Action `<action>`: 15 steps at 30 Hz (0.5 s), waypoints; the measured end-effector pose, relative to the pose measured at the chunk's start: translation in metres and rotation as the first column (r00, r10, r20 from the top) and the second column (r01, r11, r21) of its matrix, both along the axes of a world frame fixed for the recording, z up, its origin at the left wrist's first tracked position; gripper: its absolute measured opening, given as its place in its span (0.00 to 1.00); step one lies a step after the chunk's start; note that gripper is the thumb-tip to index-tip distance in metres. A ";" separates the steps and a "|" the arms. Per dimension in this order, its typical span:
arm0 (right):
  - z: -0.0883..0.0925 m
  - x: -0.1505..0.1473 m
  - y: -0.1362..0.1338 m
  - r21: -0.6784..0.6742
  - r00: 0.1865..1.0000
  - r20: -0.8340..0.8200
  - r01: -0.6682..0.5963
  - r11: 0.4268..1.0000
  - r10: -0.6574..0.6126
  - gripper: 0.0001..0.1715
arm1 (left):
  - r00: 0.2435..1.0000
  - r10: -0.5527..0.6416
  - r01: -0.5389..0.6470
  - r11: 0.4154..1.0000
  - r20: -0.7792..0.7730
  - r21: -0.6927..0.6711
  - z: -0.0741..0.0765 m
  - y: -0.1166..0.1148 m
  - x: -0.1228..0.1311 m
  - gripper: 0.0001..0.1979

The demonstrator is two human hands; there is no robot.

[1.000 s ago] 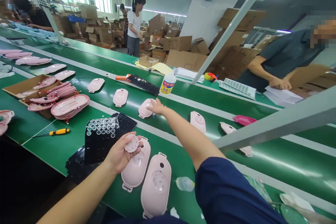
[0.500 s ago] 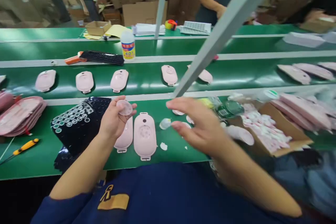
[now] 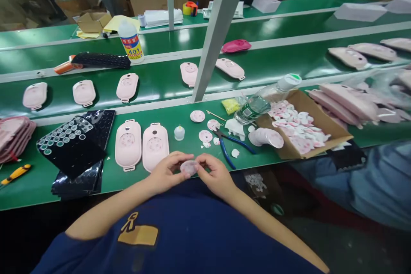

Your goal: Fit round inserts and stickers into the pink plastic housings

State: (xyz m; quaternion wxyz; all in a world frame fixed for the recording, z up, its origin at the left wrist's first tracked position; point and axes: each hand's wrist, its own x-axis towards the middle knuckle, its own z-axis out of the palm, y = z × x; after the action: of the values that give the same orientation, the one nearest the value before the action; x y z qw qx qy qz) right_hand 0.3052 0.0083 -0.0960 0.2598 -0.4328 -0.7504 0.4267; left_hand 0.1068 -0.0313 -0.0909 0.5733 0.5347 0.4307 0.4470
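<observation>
A small round translucent pinkish disc (image 3: 189, 167) is held close to my body at the table's front edge. My left hand (image 3: 168, 172) grips its left side between thumb and fingers. From the other side my right hand (image 3: 215, 174) pinches the disc's right edge. Just beyond my left hand lie two pale pink oval plastic casings, a left casing (image 3: 128, 147) and a right casing (image 3: 155, 149), each with a round recess. A small clear bottle with a thin tip (image 3: 179, 133) stands beside them. Blue-handled pliers (image 3: 228, 145) rest open to the right among printed discs (image 3: 205, 136).
A water bottle (image 3: 257, 105) leans by a cardboard box (image 3: 334, 138) of printed pieces. Black sheets with round stickers (image 3: 73, 154) and a yellow screwdriver (image 3: 16, 174) lie left. More pink casings (image 3: 84, 93) sit behind, near a 401 bottle (image 3: 131, 43) and a grey post (image 3: 218, 21).
My left hand has brought the disc from above the casings down toward my body. My right hand, open and apart before, has come in and taken the disc's edge. The camera view has shifted.
</observation>
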 end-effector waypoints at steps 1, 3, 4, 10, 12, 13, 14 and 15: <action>-0.001 0.005 0.005 0.035 0.993 0.117 -0.017 0.999 0.013 0.07 | 1.000 0.001 -0.001 1.000 -0.003 -0.013 -0.002 -0.005 0.000 0.25; -0.003 0.012 0.016 0.080 0.958 0.284 -0.062 0.995 0.037 0.07 | 0.998 0.060 -0.061 0.998 -0.028 -0.035 -0.004 -0.016 -0.001 0.24; -0.003 0.013 0.021 0.094 0.943 0.328 -0.087 0.992 0.051 0.07 | 0.992 0.118 -0.120 0.992 -0.049 -0.039 -0.004 -0.021 -0.002 0.22; -0.007 0.001 0.039 0.221 0.844 0.534 -0.197 0.955 0.050 0.11 | 0.852 0.479 -0.481 0.876 -0.212 0.046 0.004 -0.044 -0.014 0.17; -0.009 -0.004 0.038 0.268 0.824 0.566 -0.223 0.937 0.034 0.11 | 0.794 0.553 -0.554 0.829 -0.253 0.076 0.008 -0.046 -0.023 0.17; -0.009 -0.005 0.038 0.288 0.818 0.575 -0.232 0.929 0.026 0.12 | 0.762 0.584 -0.584 0.806 -0.278 0.092 0.011 -0.045 -0.029 0.18; -0.009 -0.005 0.038 0.304 0.814 0.580 -0.240 0.922 0.021 0.13 | 0.731 0.610 -0.610 0.785 -0.307 0.107 0.013 -0.043 -0.036 0.18; -0.009 -0.005 0.039 0.314 0.812 0.584 -0.245 0.917 0.017 0.13 | 0.699 0.629 -0.631 0.766 -0.340 0.120 0.016 -0.041 -0.043 0.18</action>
State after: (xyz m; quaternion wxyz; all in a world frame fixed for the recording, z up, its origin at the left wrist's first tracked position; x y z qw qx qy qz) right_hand 0.3004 0.0470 -0.1049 0.0707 -0.4289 -0.8891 0.1437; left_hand 0.0643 -0.0725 -0.0754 0.2981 0.4259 0.6864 0.5085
